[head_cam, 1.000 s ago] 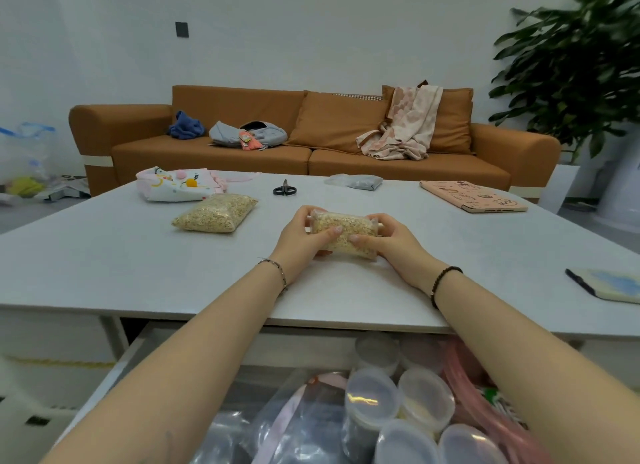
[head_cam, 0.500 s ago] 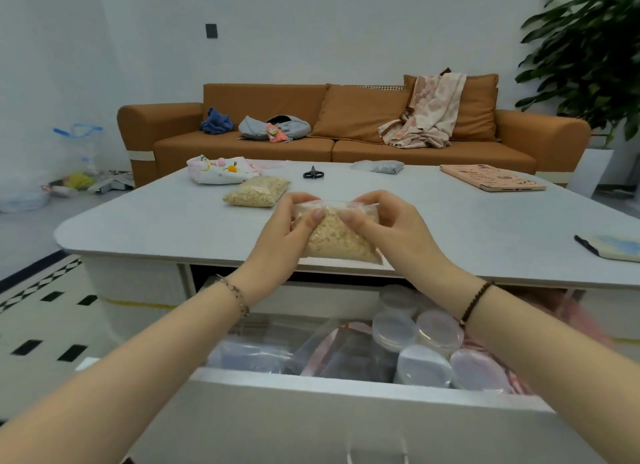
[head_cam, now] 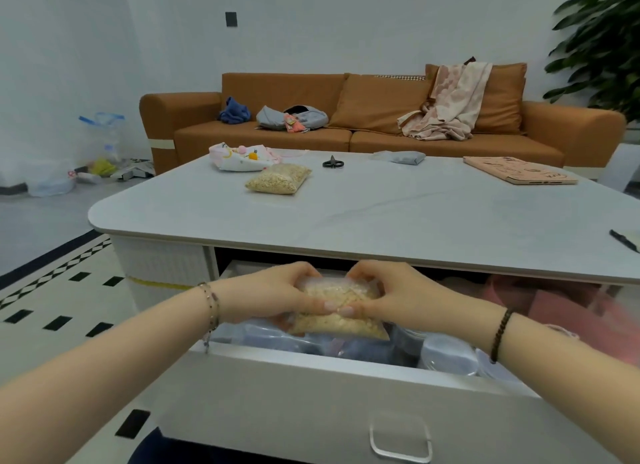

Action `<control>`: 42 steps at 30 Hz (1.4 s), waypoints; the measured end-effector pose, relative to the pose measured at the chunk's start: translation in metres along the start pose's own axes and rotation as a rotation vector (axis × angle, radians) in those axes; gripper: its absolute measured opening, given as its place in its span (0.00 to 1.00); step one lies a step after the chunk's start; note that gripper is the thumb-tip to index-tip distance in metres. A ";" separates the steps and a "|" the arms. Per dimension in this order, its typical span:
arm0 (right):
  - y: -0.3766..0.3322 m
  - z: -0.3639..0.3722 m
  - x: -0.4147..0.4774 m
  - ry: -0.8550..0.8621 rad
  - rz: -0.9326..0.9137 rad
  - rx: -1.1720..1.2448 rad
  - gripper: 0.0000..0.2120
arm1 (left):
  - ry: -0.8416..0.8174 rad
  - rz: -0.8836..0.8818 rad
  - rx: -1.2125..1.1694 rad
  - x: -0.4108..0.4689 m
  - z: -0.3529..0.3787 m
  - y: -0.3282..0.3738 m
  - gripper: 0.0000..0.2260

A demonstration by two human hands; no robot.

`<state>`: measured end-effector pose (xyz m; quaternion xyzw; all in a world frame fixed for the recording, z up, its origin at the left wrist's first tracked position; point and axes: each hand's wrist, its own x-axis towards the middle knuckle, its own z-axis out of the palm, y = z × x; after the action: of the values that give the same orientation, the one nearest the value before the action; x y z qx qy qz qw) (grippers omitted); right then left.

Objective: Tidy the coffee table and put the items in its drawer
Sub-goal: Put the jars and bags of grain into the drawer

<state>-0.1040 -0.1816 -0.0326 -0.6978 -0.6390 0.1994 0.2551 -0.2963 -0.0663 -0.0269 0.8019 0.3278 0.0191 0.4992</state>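
Two grain bags (head_cam: 341, 320) (head_cam: 278, 179), one pair of scissors (head_cam: 333, 162), one pink laptop (head_cam: 519, 174), one open drawer (head_cam: 311, 394), two hands (head_cam: 270, 290) (head_cam: 408, 295).

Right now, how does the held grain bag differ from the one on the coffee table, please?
The held bag is over the drawer, gripped by left hand and right hand; the table bag lies untouched on the coffee table. The held bag is squeezed; the table bag flat. Both hold pale grain.

Orange sofa (head_cam: 277, 89) at back, pink blanket (head_cam: 453, 103) draped over it; plant (head_cam: 602, 48) right; clear bag (head_cam: 104, 134) on floor left, possibly rubbish.
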 end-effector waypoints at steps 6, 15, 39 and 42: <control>0.002 0.007 0.012 -0.279 0.052 -0.221 0.19 | -0.250 -0.179 0.032 0.028 0.000 -0.010 0.21; 0.010 0.009 0.042 -0.485 0.023 -0.448 0.24 | -0.455 -0.275 0.083 0.068 0.001 -0.014 0.22; 0.021 0.029 0.033 -0.568 0.002 -0.656 0.11 | -0.416 -0.116 0.436 0.088 0.024 -0.036 0.18; 0.022 0.028 0.035 -0.440 -0.045 -0.706 0.06 | -0.308 -0.049 0.486 0.091 0.022 -0.038 0.17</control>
<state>-0.0995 -0.1448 -0.0663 -0.6689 -0.7226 0.1068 -0.1379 -0.2364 -0.0230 -0.0952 0.8832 0.2623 -0.1943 0.3368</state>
